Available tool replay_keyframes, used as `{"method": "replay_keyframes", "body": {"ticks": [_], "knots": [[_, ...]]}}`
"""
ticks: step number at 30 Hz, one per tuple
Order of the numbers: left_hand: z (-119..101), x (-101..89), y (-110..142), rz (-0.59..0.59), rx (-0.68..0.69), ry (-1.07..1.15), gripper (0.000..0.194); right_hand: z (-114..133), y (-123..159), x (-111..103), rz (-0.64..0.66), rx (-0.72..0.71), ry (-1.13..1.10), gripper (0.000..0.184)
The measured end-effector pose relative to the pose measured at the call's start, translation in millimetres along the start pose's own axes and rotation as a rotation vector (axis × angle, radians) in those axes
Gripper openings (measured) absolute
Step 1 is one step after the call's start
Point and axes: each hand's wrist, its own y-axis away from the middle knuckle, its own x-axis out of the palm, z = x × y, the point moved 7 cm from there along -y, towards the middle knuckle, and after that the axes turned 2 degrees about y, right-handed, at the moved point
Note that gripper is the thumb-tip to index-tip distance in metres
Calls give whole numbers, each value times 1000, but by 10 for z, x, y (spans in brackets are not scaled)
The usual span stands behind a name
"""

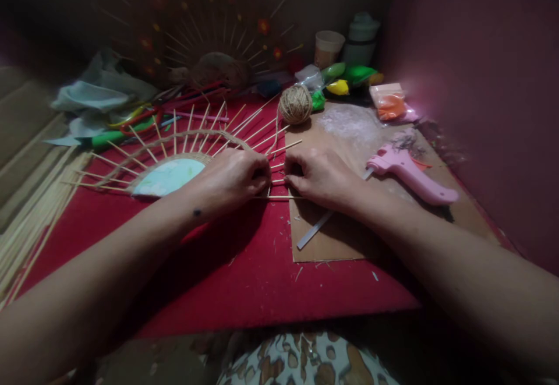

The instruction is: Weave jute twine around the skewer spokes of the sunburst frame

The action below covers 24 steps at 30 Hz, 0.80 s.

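Note:
A half-round fan of thin wooden sticks (174,131) lies on the red surface, spreading from a pale blue half-disc (168,176). A band of twine (174,136) arcs across the sticks and runs under my left hand (236,176). That hand is closed in a pinch on the twine at the fan's right side. Just to its right, my right hand (317,176) is also pinched, with its fingertips at the stick ends; what lies between them is hidden. From a ball of twine (296,105) behind the hands, a strand hangs down toward the left fingers.
A pink glue gun (413,174) with a clear glue stick (315,230) rests on a cardboard sheet (345,251). Red-handled scissors (137,120) and loose sticks (37,222) are at left. Behind stand a cup (328,49), a bottle (361,40) and a flowered stick piece (220,67).

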Motion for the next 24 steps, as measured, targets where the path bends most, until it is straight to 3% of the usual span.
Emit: {"method": "replay_keyframes", "body": {"ticks": [7,16,24], "knots": [[-8,45,7,-50,21,-105,22,10,-5,6,-5,-10,8,10],[-82,85,20,75,-14,-282,22,12,-1,-6,-3,-12,1,9],[-61,175,53,32,37,-255,23,2,13,11,20,12,-9,9]]}}
